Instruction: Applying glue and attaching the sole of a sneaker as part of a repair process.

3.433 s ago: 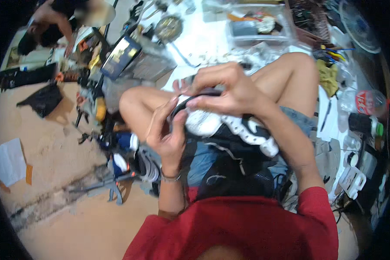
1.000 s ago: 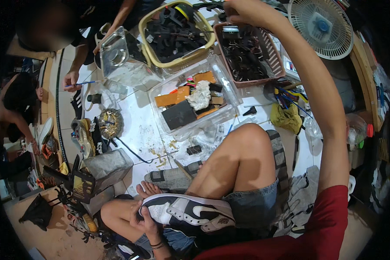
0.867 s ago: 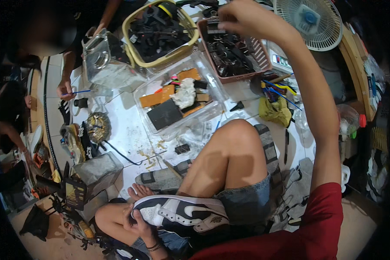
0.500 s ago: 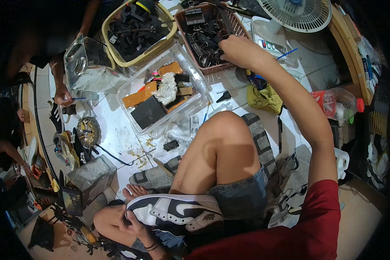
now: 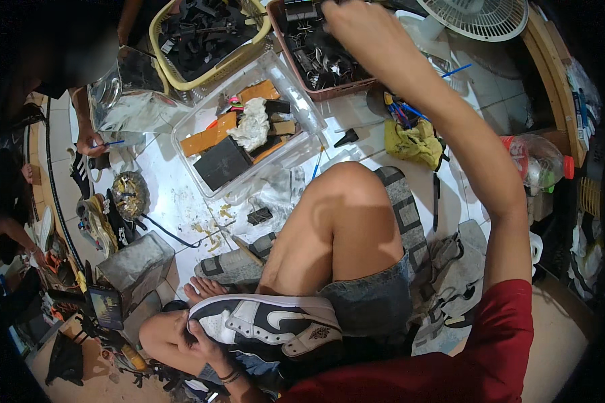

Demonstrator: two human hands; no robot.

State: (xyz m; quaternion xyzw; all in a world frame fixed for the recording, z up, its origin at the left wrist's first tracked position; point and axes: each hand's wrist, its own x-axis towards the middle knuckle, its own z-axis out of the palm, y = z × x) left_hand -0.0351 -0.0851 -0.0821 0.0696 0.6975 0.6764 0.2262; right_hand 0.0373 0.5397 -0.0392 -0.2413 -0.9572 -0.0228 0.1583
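A black, white and grey sneaker (image 5: 275,325) lies on its side across my lap. My left hand (image 5: 202,344) is closed on its toe end, with the thumb on the upper. My right arm reaches far forward, and my right hand (image 5: 360,28) is over a brown-pink plastic basket (image 5: 346,91) filled with black binder clips (image 5: 319,57). Its fingers are curled in at the basket's far part, near the picture's top edge. Whatever they may hold is hidden.
A yellow basket (image 5: 167,67) of black pieces stands beside a clear bin (image 5: 212,191) with sanding blocks and crumpled white cloth. A fan (image 5: 477,17), a bottle (image 5: 541,164) and a yellow cloth (image 5: 413,142) are at right. At left, another person's hand (image 5: 93,141) holds a thin blue stick.
My right hand has moved farther forward and slightly left over the binder clips. My left hand still grips the sneaker. The view has shifted slightly.
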